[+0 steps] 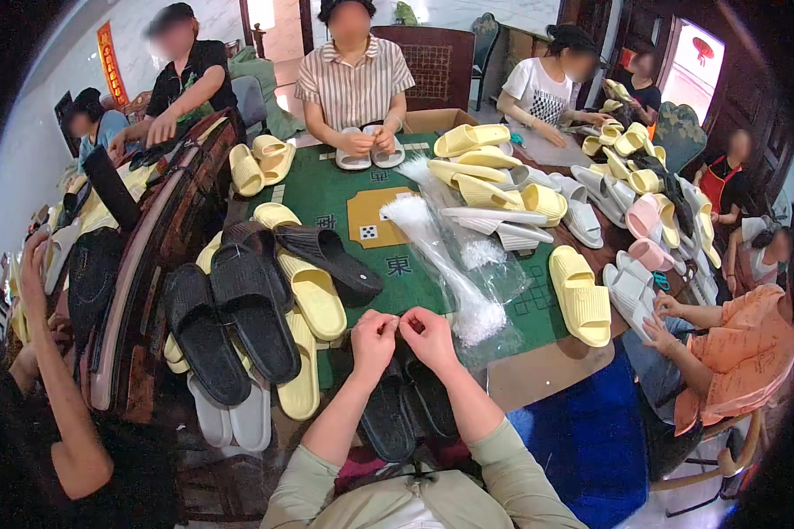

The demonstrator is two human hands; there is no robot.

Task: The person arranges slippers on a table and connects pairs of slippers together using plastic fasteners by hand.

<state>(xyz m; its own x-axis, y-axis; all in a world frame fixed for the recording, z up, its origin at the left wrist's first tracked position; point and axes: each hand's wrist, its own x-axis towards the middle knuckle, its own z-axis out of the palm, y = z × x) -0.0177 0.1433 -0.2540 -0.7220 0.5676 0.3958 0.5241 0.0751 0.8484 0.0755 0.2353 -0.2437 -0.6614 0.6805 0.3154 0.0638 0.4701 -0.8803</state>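
Head view shows the left hand and right hand meeting over the near side of the surface, their fingers curled and pinched closed at the tips; whether something thin sits between them, I cannot tell. Below them in view, between the forearms, a pair of black slippers lies side by side at the near edge, toes toward the person.

Just left of the left forearm, the room ends at a pile of larger-looking black slippers, laid over yellow slippers, with a pale grey pair at the near left edge. Beyond the fingertips, the green cover shows up to a yellow panel, giving the hands a way forward.

To the right, a bundle of white strands and clear plastic bounds that way; past it more green shows, then a yellow pair near the right edge. Below that edge spreads something deep blue.

Farther off, a mixed heap of slippers fills the far right. Across the far edge, a person in a striped shirt has both hands on a grey pair.
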